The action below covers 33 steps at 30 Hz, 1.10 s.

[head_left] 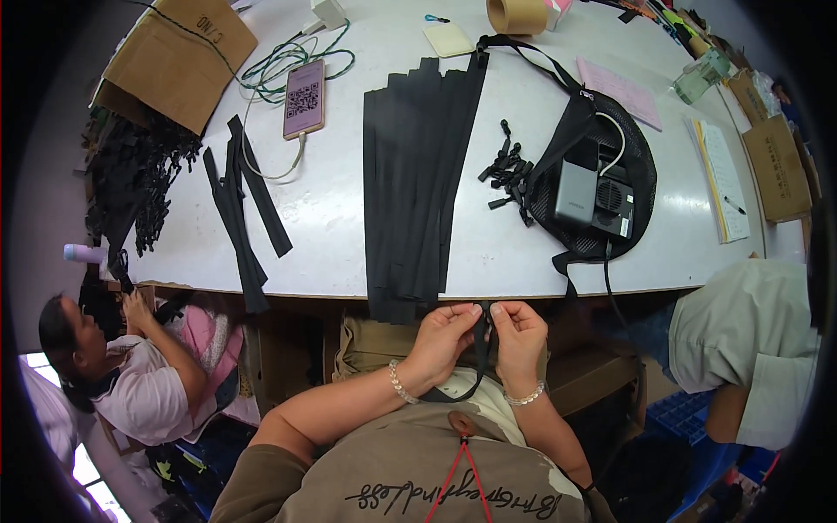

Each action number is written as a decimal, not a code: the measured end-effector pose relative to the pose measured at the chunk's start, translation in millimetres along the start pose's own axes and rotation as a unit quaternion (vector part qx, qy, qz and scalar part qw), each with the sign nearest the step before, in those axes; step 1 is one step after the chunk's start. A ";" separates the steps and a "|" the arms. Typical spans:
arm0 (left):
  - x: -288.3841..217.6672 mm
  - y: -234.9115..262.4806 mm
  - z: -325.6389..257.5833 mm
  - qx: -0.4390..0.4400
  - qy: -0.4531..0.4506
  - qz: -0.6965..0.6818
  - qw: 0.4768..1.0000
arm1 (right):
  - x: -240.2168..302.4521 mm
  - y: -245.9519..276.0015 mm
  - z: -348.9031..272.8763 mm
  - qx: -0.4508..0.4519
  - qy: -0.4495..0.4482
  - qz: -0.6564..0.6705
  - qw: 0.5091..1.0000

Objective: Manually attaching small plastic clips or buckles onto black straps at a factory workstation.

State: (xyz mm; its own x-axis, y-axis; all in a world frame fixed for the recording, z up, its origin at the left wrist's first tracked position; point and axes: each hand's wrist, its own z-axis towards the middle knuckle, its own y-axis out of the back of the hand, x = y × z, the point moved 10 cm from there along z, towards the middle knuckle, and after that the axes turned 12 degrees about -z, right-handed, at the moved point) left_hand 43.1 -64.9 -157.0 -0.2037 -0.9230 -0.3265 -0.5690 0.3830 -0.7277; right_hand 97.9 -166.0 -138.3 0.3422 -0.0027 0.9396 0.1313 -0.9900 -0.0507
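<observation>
In front of my body, just off the table's near edge, my left hand and my right hand pinch a black strap between thumbs and fingertips. The strap's lower part curves down toward my lap. What exactly sits between the fingertips is too small to make out. Beyond my hands lies a wide stack of black webbing strips, its near ends hanging past the edge. To its right is a small pile of black plastic pieces. A few loose strips lie farther left.
A black mesh bag holds a power bank and a small device. A phone with a cable, a cardboard box and bundled black straps are at left. People sit at left and right.
</observation>
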 end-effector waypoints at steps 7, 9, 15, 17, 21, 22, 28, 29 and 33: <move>-4.3 -2.6 4.2 0.014 -0.039 0.024 0.999 | -7.1 -4.7 -0.6 -0.028 -0.008 0.061 0.998; -9.1 -5.2 5.0 0.018 -0.065 0.022 0.997 | -7.3 -5.7 -0.7 -0.028 -0.006 0.067 0.997; -2.2 0.0 0.0 0.012 0.006 0.037 0.999 | -9.8 -4.7 -2.6 0.013 -0.029 0.061 0.998; -9.6 -8.1 -5.9 0.023 -0.009 0.044 0.999 | 3.4 -4.1 -7.6 0.016 -0.007 0.041 0.999; -23.2 -22.3 -17.4 0.057 -0.053 0.071 0.994 | 24.1 -5.8 -13.3 0.026 0.042 0.034 0.998; -24.1 -23.2 -18.6 0.057 -0.053 0.071 0.994 | 30.2 -6.8 -14.7 0.028 0.058 0.036 0.997; -29.6 -33.3 -18.8 0.088 -0.068 0.074 0.991 | 41.2 -6.2 -14.5 0.035 0.100 0.029 0.994; -33.4 -36.4 -19.4 0.086 -0.074 0.090 0.989 | 43.9 -4.9 -13.9 0.032 0.107 0.029 0.993; -65.3 -71.5 -23.2 0.153 -0.147 0.228 0.950 | 80.3 -3.4 -12.2 0.033 0.155 -0.044 0.986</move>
State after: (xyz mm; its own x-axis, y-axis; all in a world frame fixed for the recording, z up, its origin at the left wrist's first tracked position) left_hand 78.6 -32.9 -69.6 -0.1156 -0.6251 -0.7720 -0.2071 0.7753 -0.5967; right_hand 113.6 -164.6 -58.5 0.0271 0.0300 0.9992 0.2119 -0.9770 0.0235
